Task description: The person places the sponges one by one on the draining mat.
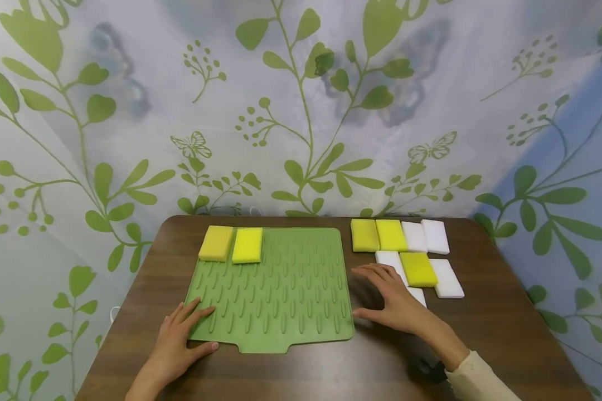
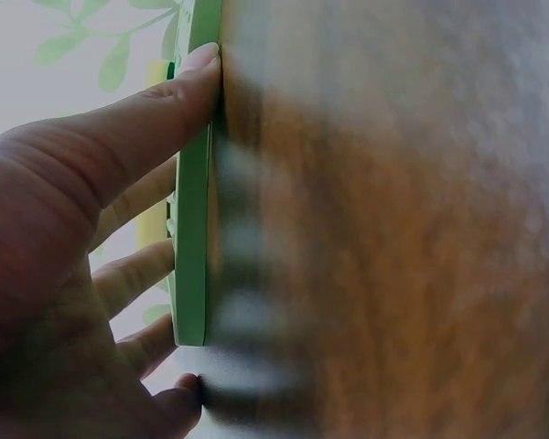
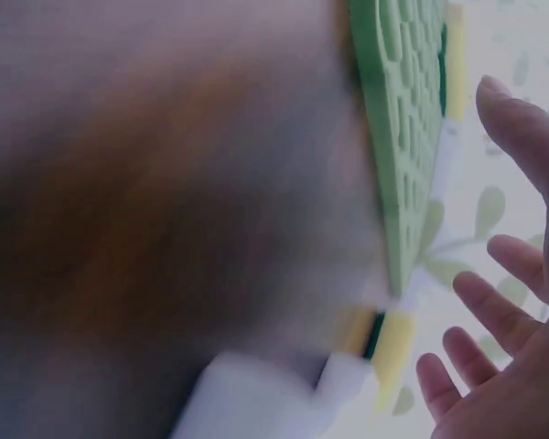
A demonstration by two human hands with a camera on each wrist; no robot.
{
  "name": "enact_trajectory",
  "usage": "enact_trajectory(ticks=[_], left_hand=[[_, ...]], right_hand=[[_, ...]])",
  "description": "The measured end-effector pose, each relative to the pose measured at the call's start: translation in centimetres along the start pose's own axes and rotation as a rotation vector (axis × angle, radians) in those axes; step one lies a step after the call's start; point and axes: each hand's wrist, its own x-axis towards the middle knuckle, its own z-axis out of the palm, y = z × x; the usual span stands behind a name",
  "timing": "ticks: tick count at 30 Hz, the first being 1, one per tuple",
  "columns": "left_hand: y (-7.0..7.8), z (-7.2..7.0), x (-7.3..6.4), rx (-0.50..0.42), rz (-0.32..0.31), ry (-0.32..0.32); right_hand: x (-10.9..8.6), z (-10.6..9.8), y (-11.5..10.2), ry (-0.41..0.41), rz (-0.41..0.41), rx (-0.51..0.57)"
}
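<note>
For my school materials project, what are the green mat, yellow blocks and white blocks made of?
Green mat: probably silicone or rubber, matte, with moulded ridges. Yellow blocks: likely matte sponge; one shows a dark layer beneath. White blocks: maybe fine foam, smooth, matte, but I can't be sure.

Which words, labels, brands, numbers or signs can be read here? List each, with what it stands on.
None readable.
The green mat, yellow sponges, white blocks and brown table show no lettering; the backdrop shows printed plants and butterflies.
Parts of both wrist views are blurred.
</note>
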Motion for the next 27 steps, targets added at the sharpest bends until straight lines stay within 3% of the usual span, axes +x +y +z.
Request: enact_trajectory(ticks=[14,27], left_hand=[[0.0,0.1,0.0,-0.010,-0.003,-0.001],[0.0,0.2,0.1,0.004,0.005,0.009]], right_hand=[[-7.7,-2.7,2.7,0.073,0.152,-0.047],[-10.2,-2.6,3.9,0.036,0.236,0.001]])
